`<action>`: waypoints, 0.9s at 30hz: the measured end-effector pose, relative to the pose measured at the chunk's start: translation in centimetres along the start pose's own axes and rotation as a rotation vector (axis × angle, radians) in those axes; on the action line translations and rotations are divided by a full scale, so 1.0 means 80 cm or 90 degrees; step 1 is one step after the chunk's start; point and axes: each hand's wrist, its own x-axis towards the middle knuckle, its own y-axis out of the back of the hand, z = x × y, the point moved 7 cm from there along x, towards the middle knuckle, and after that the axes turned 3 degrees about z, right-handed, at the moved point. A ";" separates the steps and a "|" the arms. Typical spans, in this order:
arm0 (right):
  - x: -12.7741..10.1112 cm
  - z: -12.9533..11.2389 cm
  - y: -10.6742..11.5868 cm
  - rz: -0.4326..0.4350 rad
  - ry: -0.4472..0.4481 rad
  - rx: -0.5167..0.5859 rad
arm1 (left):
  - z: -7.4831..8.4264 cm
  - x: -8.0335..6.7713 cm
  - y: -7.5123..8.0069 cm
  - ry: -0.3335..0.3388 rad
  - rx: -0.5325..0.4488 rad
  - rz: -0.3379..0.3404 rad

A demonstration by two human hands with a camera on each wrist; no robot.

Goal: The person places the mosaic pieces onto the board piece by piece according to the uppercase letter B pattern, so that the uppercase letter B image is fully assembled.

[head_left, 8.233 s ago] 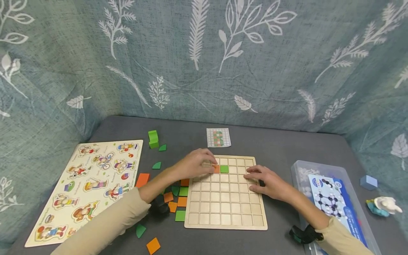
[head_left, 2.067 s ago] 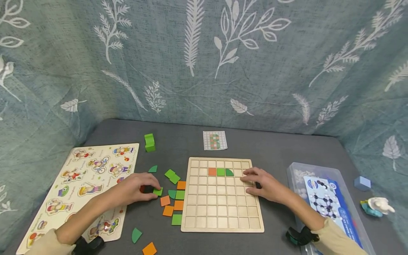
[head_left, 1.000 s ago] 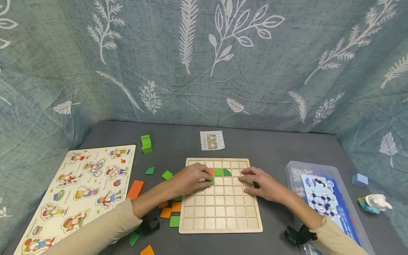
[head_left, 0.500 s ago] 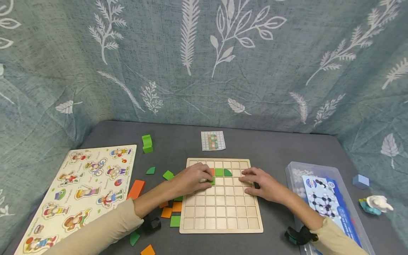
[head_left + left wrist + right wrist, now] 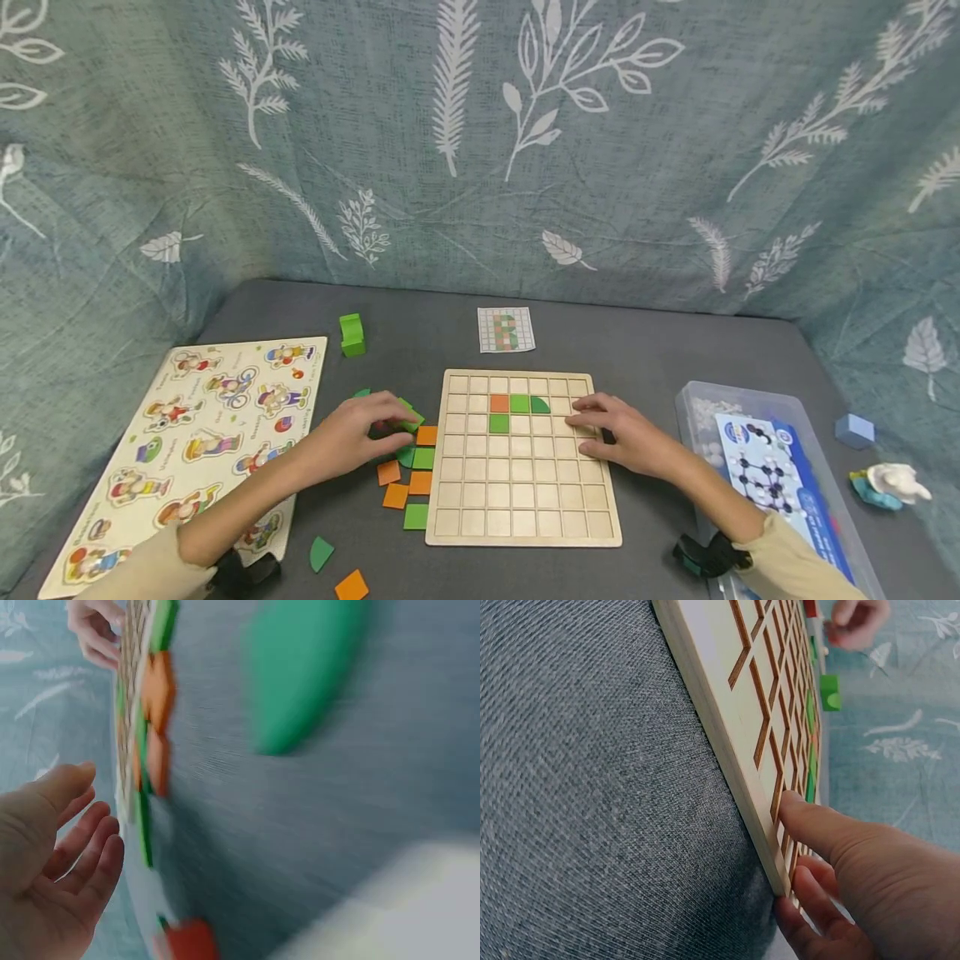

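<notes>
Four tiles (image 5: 519,404) on board (image 5: 525,500); right hand (image 5: 624,435) too

Pale wood leads the way: the grid board (image 5: 523,500) shows a smooth, softly matt face, and up close its thick edge comes through just as fine. Beneath it, the tabletop (image 5: 637,346) wears matt cloth, its coarse weave really standing out from the right wrist! Now the green tile (image 5: 416,517) and orange tile (image 5: 352,585), flat-faced and smooth. The picture puzzle (image 5: 163,473) brings a smooth, printed, wood-look surface. Here's clear plastic, the storage box (image 5: 772,408), slick and faintly shiny. Thin paper for the pattern card (image 5: 506,330), matt, creased cloth for the curtain (image 5: 337,108), soft fabric for the sleeve (image 5: 795,557).
</notes>
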 end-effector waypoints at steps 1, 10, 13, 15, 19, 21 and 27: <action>0.000 0.000 0.000 0.000 0.000 -0.001 | -0.004 -0.010 0.003 0.008 -0.011 0.003; -0.002 0.002 0.001 0.006 0.003 -0.002 | 0.008 -0.062 0.006 -0.009 -0.051 0.026; -0.002 0.002 0.000 0.006 0.004 0.000 | 0.010 -0.067 0.003 -0.016 -0.042 0.033; -0.001 0.002 -0.001 0.005 0.003 0.000 | 0.009 -0.069 0.001 -0.017 -0.032 0.033; 0.000 0.001 -0.001 0.005 0.004 0.000 | 0.007 -0.073 -0.004 -0.012 -0.017 0.024; 0.000 0.000 -0.001 0.006 0.006 0.000 | 0.006 -0.074 -0.005 -0.010 -0.010 0.021; 0.001 0.000 -0.001 0.002 0.006 0.001 | 0.005 -0.075 -0.007 -0.002 0.009 0.021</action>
